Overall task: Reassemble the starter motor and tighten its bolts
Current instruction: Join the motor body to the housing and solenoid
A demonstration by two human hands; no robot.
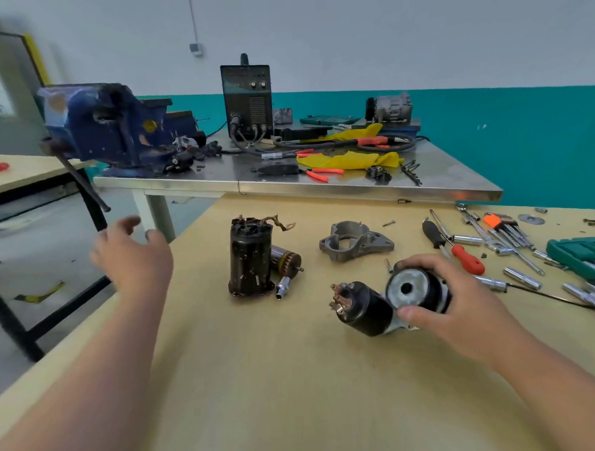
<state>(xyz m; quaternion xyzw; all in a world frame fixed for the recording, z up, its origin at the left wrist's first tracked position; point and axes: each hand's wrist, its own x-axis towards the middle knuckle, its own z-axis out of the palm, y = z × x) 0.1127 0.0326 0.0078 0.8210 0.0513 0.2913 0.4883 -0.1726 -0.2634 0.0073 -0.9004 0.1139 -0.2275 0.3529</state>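
Near right on the wooden table [294, 377], the right hand [460, 297] clamps thumb and fingers round the solenoid assembly [363, 307]; the left hand [135, 254] hovers, fingers spread, empty. Reassembly looks barely begun: next likely comes fetching the upright field housing [250, 257] and armature [285, 259], centre. Beyond: teal wall [522, 133], steel bench [220, 180], blue vise [110, 124].

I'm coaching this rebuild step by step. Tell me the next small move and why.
Probably move the left hand to the upright black casing and grip it. That hand is open and empty, the casing stands free to its right, and the right hand grips the other motor part.
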